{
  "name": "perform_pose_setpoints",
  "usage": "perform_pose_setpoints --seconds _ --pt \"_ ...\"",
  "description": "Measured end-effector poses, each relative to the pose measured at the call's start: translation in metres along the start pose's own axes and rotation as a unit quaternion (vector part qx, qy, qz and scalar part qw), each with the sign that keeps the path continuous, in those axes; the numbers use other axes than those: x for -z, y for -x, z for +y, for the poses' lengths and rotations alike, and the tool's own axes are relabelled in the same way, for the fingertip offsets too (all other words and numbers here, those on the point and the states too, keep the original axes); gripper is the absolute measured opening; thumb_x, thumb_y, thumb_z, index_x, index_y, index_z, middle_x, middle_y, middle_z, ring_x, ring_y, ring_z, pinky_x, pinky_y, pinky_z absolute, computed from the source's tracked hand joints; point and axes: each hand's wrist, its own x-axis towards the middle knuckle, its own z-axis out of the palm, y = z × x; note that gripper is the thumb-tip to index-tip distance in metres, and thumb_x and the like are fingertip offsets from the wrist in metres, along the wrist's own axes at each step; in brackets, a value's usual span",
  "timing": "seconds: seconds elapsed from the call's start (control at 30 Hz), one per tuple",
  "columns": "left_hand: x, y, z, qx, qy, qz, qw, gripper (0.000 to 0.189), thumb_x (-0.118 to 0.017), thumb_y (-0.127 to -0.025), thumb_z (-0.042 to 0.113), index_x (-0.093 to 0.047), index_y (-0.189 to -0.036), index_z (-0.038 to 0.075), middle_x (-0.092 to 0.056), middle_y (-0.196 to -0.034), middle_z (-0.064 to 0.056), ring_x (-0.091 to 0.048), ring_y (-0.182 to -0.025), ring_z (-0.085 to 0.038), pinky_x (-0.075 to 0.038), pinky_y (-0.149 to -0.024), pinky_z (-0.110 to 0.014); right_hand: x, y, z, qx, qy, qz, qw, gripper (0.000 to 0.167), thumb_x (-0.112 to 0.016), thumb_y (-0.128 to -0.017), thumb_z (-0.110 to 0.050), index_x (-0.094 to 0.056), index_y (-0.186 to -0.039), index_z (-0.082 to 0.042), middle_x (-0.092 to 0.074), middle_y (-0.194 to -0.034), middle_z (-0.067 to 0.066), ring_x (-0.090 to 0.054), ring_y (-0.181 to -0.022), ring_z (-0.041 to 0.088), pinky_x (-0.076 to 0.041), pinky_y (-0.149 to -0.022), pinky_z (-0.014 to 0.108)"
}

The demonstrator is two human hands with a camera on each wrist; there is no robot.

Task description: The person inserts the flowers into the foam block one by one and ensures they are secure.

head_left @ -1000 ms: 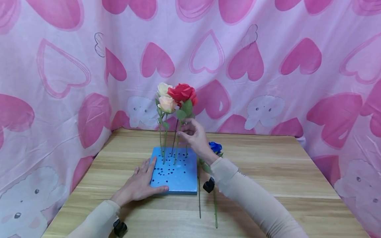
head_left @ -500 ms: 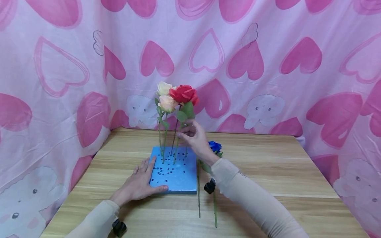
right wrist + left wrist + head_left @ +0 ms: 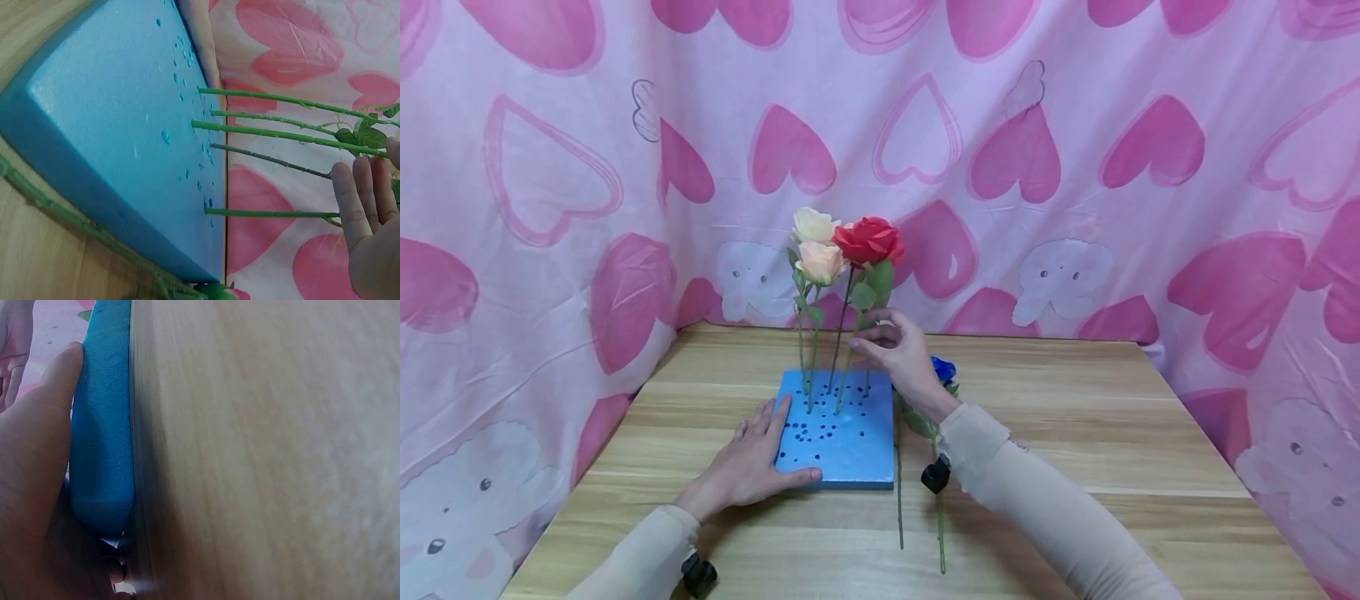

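A blue foam block [image 3: 850, 454] dotted with holes lies on the table, with several artificial rose stems standing in it. My left hand [image 3: 748, 458] rests against its left side, fingers straight, thumb on the front edge; the left wrist view shows that thumb [image 3: 61, 378] on the foam. My right hand [image 3: 901, 354] pinches the green stem [image 3: 281, 134] of a red rose [image 3: 868, 240] between thumb and fingers, below its leaves. The stem's foot stands in the foam. Left of it rise a white rose [image 3: 814, 225] and a peach rose [image 3: 820, 262]. Other blooms are partly hidden.
A blue rose [image 3: 943, 369] lies on the table right of the block, partly under my right forearm. A second loose stem [image 3: 900, 500] lies beside the block's right edge. A pink heart-patterned curtain [image 3: 1037, 275] hangs behind the wooden table [image 3: 1075, 400].
The red rose has shifted a little right and down, its stem leaning more to the right, with my right hand moving along slightly. My left hand stays in place on the foam block.
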Motion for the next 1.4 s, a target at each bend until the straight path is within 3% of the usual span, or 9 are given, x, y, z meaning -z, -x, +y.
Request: perform_pose_setpoints --seconds 0.23,0.57,0.7,0.83,1.2,1.4 --pt "0.000 0.001 0.002 0.004 0.004 -0.006 1.0000 0.140 -0.068 -0.086 0.091 -0.006 -0.180 0.007 -0.014 -0.183 -0.031 -0.012 -0.169 -0.054 -0.008 -0.134 -0.075 0.013 0.004 0.000 0.001 0.016 -0.008 0.9998 0.046 -0.081 -0.104 -0.011 -0.067 -0.147 -0.014 -0.078 -0.129 0.022 -0.079 -0.114 0.036 -0.061 -0.101 0.066" --pt "0.002 0.001 0.001 0.006 0.005 -0.011 0.9999 0.140 -0.068 -0.086 0.091 -0.004 -0.180 0.009 -0.013 -0.183 -0.029 -0.010 -0.170 -0.053 -0.006 -0.134 -0.075 0.030 0.012 -0.006 -0.002 0.006 -0.005 1.0000 0.059 -0.083 -0.103 -0.011 -0.061 -0.157 -0.010 -0.071 -0.138 0.034 -0.076 -0.116 0.054 -0.067 -0.086 0.061" --pt "0.003 0.001 0.001 0.003 0.001 -0.011 0.9999 0.141 -0.067 -0.087 0.092 -0.003 -0.180 0.008 -0.013 -0.182 -0.032 -0.011 -0.169 -0.053 -0.007 -0.134 -0.075 0.037 0.016 -0.007 -0.018 -0.016 -0.007 0.9997 0.067 -0.084 -0.101 -0.009 -0.057 -0.163 -0.015 -0.070 -0.142 0.033 -0.074 -0.119 0.055 -0.068 -0.081 0.058" --pt "0.002 0.002 0.000 0.001 0.000 -0.010 1.0000 0.141 -0.067 -0.087 0.092 -0.003 -0.180 0.008 -0.014 -0.182 -0.032 -0.012 -0.169 -0.054 -0.008 -0.133 -0.075 0.046 0.020 -0.008 -0.026 -0.026 -0.004 0.9993 0.068 -0.084 -0.101 -0.008 -0.058 -0.163 -0.020 -0.068 -0.147 0.031 -0.071 -0.122 0.058 -0.066 -0.083 0.064" --pt "0.002 0.003 -0.001 -0.004 0.000 -0.006 1.0000 0.140 -0.068 -0.087 0.091 -0.004 -0.180 0.008 -0.015 -0.181 -0.033 -0.012 -0.169 -0.054 -0.008 -0.133 -0.076 0.071 0.032 -0.014 -0.032 -0.002 0.022 0.9993 0.068 -0.083 -0.102 -0.008 -0.057 -0.163 -0.022 -0.069 -0.148 0.026 -0.081 -0.114 0.039 -0.067 -0.081 0.062" --pt "0.002 0.002 -0.001 -0.006 0.004 -0.006 1.0000 0.140 -0.068 -0.087 0.091 -0.004 -0.180 0.007 -0.014 -0.181 -0.034 -0.012 -0.169 -0.054 -0.007 -0.133 -0.076 0.083 0.037 -0.017 -0.043 -0.006 0.044 0.9981 0.070 -0.083 -0.101 -0.005 -0.057 -0.163 -0.024 -0.071 -0.145 0.020 -0.080 -0.115 0.042 -0.068 -0.078 0.059"
